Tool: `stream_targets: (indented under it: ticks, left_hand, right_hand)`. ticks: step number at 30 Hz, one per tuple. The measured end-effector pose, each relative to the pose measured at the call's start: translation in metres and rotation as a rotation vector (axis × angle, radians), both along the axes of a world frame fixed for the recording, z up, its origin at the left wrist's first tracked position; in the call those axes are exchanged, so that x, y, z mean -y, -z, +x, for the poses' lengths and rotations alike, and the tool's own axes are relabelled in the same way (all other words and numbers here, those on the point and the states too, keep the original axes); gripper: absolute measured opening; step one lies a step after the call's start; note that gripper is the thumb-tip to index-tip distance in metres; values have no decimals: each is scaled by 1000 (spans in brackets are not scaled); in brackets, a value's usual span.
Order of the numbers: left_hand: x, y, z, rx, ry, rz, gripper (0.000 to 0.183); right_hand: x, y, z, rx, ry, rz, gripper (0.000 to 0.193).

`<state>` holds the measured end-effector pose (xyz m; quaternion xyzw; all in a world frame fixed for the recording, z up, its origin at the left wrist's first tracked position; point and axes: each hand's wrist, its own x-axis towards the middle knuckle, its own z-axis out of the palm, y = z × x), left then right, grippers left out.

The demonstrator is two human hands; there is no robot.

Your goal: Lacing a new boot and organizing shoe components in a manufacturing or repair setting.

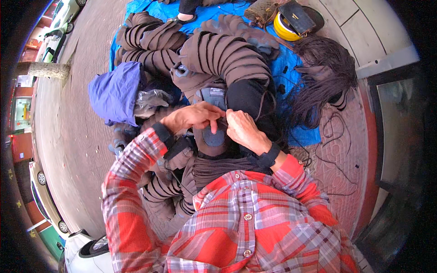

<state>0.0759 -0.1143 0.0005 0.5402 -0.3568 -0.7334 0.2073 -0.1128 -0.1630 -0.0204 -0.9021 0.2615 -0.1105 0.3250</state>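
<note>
Your brown shoe upper [214, 140] lies over your lap, under your left hand [195, 116] and beside your right hand [246, 131]; the fingers of both are curled, tips meeting (whether they grip anything, I cannot tell). You likely find it light, soft and floppy, best held by its edge. Count: two hands, one purple cloth [114, 93], one yellow container [284, 28], one blue tarp [306, 137]; stacked uppers [227, 52], uncountable.

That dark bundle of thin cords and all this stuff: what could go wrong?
The dark bundle of thin cords spills past the blue plastic sheet, so strands might tangle. The curved row of nested brown pieces could slide if bumped. The left hand and right hand nearly touch over the brown shoe piece with blue-grey patches, so fingers might bump.
</note>
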Motion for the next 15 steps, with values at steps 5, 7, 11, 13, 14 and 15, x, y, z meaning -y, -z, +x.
stream_targets:
  ticks: [5, 7, 11, 13, 14, 15]
  left_hand:
    - [37, -17, -10, 392, 496, -143, 29]
    - [43, -5, -12, 439, 526, -238, 24]
    - [48, -12, -17, 536, 632, -318, 18]
    - [46, -10, -16, 592, 649, -370, 17]
    - [42, -3, -14, 765, 775, -655, 13]
    - [39, 3, -12, 935, 894, -944, 10]
  right_hand:
    - [-2, -16, 6, -87, 26, 48, 29]
    - [-5, -13, 8, -62, 39, 73, 31]
    - [-2, 14, 10, 124, 183, 221, 36]
    - [-1, 19, 6, 113, 189, 292, 35]
    - [0, 19, 5, 103, 195, 360, 33]
    - [0, 17, 1, 100, 188, 363, 33]
